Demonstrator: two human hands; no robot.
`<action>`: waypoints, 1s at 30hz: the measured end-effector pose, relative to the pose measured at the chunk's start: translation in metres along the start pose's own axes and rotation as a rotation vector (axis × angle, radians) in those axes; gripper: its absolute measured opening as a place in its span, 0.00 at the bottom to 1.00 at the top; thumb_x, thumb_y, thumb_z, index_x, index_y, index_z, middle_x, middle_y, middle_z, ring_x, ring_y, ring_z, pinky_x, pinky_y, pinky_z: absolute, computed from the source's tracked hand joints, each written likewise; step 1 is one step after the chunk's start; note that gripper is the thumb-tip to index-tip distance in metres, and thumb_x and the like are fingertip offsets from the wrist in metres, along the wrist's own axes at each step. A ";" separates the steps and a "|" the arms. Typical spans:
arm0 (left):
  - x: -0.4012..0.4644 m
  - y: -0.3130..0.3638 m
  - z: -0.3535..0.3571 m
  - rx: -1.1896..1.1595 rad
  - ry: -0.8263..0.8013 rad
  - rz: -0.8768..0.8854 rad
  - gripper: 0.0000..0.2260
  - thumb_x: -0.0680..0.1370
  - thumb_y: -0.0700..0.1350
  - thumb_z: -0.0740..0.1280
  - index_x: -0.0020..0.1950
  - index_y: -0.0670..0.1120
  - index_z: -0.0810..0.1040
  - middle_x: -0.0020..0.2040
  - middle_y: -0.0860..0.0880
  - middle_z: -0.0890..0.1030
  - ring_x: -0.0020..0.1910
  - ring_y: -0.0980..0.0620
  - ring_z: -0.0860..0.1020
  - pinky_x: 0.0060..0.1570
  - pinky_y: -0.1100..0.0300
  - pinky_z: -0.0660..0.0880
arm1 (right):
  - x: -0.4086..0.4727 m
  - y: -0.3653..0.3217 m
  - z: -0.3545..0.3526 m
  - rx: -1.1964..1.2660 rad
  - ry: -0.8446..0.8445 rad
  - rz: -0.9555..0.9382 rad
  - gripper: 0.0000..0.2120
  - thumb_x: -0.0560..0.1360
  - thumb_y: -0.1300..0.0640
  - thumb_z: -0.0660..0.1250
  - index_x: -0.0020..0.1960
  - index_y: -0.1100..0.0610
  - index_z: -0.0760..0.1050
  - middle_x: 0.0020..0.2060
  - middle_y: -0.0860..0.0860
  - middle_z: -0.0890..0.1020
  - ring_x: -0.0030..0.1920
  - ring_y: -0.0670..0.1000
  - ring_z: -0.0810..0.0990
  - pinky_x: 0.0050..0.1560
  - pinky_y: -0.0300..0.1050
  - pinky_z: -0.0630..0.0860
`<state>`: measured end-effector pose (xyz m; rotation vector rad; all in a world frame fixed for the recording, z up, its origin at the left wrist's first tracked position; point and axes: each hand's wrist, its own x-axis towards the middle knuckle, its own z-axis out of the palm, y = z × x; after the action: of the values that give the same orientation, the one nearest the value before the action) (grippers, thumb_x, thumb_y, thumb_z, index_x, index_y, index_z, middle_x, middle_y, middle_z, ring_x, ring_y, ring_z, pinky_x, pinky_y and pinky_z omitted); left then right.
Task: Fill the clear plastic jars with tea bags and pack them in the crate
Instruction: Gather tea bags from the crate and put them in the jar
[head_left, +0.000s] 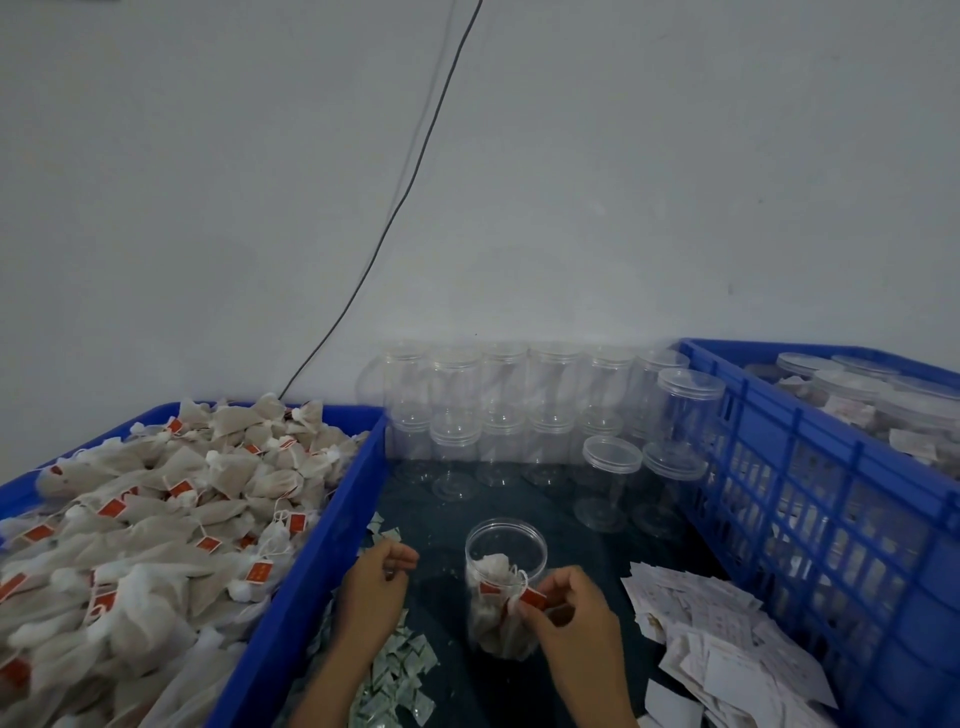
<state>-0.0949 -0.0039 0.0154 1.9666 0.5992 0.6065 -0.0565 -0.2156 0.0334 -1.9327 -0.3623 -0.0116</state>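
We see a dim, flat, bluish scene with no clear light source and only soft shadows. The wall (571, 156) looks evenly grey. Wide-angle distortion bows the blue crate (810, 499) and tea-bag bin (332, 525) outward at the edges. Faint highlights blur the empty clear jars (498, 410); detail is soft and smeared throughout.

clear glossy plastic jar (505, 551), matt mesh tea bags (156, 509), blue plastic crate (810, 467)
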 end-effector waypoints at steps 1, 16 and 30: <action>0.000 -0.002 -0.001 0.004 -0.001 -0.006 0.14 0.76 0.29 0.62 0.44 0.48 0.78 0.46 0.51 0.81 0.48 0.52 0.79 0.52 0.53 0.76 | 0.000 -0.001 -0.001 0.075 0.009 -0.009 0.08 0.69 0.61 0.75 0.40 0.53 0.76 0.35 0.48 0.82 0.37 0.43 0.79 0.37 0.32 0.73; -0.011 -0.022 -0.015 0.355 -0.056 0.072 0.06 0.76 0.39 0.70 0.51 0.49 0.81 0.54 0.52 0.80 0.56 0.55 0.74 0.58 0.61 0.73 | 0.060 -0.021 0.001 -0.520 0.005 -0.234 0.05 0.76 0.48 0.68 0.48 0.48 0.80 0.51 0.46 0.69 0.55 0.47 0.62 0.56 0.41 0.64; -0.012 -0.015 0.002 0.619 0.012 0.013 0.04 0.75 0.52 0.70 0.47 0.54 0.78 0.52 0.56 0.77 0.55 0.55 0.72 0.51 0.60 0.74 | 0.040 0.046 -0.026 0.218 0.167 0.022 0.13 0.75 0.73 0.60 0.40 0.60 0.79 0.40 0.53 0.82 0.46 0.52 0.79 0.49 0.45 0.73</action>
<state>-0.1054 -0.0065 -0.0010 2.5427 0.8550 0.4722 -0.0021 -0.2446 0.0092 -1.7060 -0.2204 -0.1143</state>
